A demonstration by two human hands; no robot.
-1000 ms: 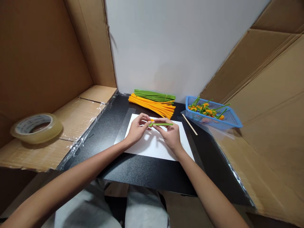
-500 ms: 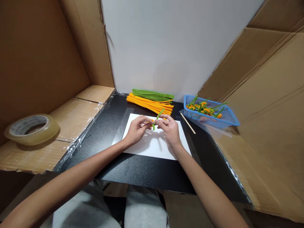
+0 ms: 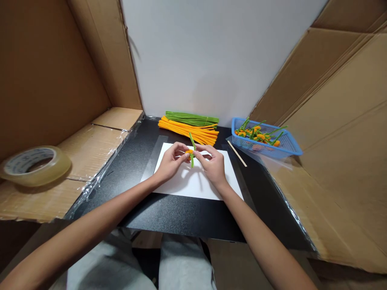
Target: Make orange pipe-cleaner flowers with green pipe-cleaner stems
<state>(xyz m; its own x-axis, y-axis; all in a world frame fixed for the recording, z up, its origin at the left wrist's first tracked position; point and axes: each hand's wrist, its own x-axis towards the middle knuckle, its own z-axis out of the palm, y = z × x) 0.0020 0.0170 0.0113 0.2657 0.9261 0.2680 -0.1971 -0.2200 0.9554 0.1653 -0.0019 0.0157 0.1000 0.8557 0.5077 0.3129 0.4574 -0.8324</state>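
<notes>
Above a white sheet [image 3: 187,185], my left hand [image 3: 171,162] pinches a small orange coil of pipe cleaner [image 3: 189,152]. My right hand [image 3: 213,164] pinches a green pipe cleaner [image 3: 192,139] where it meets the orange coil. One green end points up past the fingers and a shorter end hangs below them. Fingertips of both hands nearly meet and partly cover the piece, so how the two colours are joined is hidden.
Behind the sheet lie bundles of orange pipe cleaners [image 3: 184,129] and green pipe cleaners [image 3: 190,118]. A blue basket [image 3: 290,149] at the right holds several orange-and-green pieces, with a thin wooden stick [image 3: 237,154] beside it. A tape roll [image 3: 57,169] sits on cardboard at left.
The green pipe cleaner has turned from leaning right to leaning slightly left. More of the orange coil shows between my fingers. The whole view has shifted slightly.
</notes>
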